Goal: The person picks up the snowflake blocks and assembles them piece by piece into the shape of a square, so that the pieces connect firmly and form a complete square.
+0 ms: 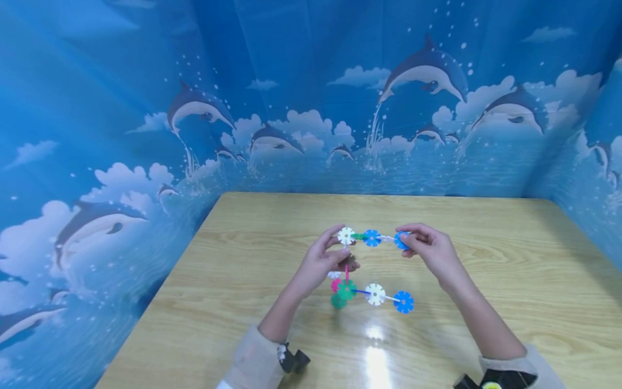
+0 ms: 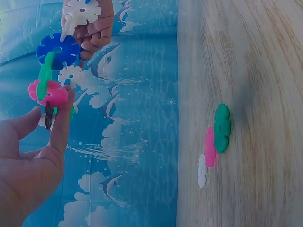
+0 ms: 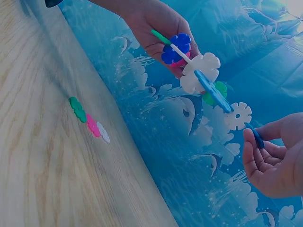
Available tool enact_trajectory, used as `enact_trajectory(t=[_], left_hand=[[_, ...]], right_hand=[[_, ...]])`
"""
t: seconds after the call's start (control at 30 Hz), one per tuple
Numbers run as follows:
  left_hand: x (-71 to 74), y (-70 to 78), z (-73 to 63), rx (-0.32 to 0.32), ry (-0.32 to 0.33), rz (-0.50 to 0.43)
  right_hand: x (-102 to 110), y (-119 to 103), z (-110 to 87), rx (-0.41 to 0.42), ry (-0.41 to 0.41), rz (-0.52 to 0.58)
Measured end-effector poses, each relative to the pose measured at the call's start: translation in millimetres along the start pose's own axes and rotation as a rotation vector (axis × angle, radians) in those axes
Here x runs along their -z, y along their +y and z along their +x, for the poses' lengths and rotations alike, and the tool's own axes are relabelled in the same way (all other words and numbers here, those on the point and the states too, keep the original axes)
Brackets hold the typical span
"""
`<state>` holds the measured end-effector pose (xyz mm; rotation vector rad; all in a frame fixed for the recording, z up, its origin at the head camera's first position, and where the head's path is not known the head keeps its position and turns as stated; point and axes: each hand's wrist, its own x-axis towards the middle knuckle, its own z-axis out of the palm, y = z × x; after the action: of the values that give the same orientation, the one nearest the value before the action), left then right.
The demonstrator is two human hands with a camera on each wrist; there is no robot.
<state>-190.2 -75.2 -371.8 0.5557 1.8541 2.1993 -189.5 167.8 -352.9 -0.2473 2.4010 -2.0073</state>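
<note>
A chain of slotted snowflake discs is held above the table, bent into an open-sided shape. My left hand (image 1: 318,265) pinches its left side at a dark disc (image 2: 49,116), between thumb and fingers. From there the upper row runs right through a white disc (image 1: 346,236), a green one and a blue disc (image 1: 372,238). My right hand (image 1: 432,253) pinches the blue disc (image 3: 255,136) at that row's end, which joins a white disc (image 3: 239,116). The lower row has a green disc (image 1: 347,290), a white disc (image 1: 375,294) and a blue disc (image 1: 404,302) at its free end.
On the wooden table (image 1: 233,302), three loose discs lie in a row below the chain: green (image 2: 222,128), pink (image 2: 210,146) and white (image 2: 202,171). A blue dolphin-print curtain (image 1: 301,81) surrounds the table's back and sides.
</note>
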Motion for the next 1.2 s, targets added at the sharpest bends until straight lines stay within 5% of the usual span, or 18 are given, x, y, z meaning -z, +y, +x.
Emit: enact_trajectory(t=[0.7, 1.2], left_hand=[[0.0, -0.6, 0.4, 0.008, 0.005, -0.002], [-1.1, -0.7, -2.2, 0.027, -0.003, 0.096]], right_hand=[[-0.3, 0.8, -1.2, -0.017, 0.000, 0.006], [-4.9, 1.0, -2.3, -0.016, 0.029, 0.011]])
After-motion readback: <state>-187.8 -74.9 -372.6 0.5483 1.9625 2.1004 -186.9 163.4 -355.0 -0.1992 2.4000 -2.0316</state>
